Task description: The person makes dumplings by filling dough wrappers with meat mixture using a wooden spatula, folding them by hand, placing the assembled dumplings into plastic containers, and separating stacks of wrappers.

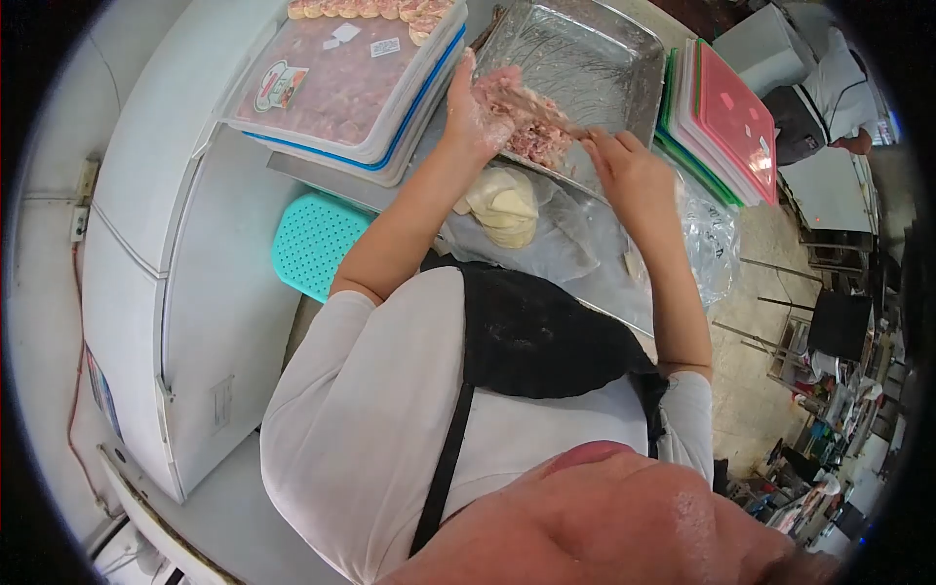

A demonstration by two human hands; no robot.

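Observation:
My left hand (475, 119), dusted pale on the palm, is cupped at the near left side of a metal tray (624, 49). Pink minced meat (502, 86) rests against its palm; most of its fingers are hidden, and I cannot see whether a wrapper lies under the meat. In my right hand (629, 175) is the handle of a narrow, flat utensil (556, 119), whose blade reaches over the meat toward my left hand. More minced meat (538, 146) is heaped in the tray's near corner. Just below sits a stack of round, pale dough wrappers (502, 210) on clear plastic.
Stacked lidded plastic containers (341, 88) stand at the left, with filled dumplings (375, 8) on top. Upright coloured boards (726, 117) and a plastic bag (707, 239) are at the right. A turquoise perforated stool (317, 244) is below left. Another person (824, 97) stands far right.

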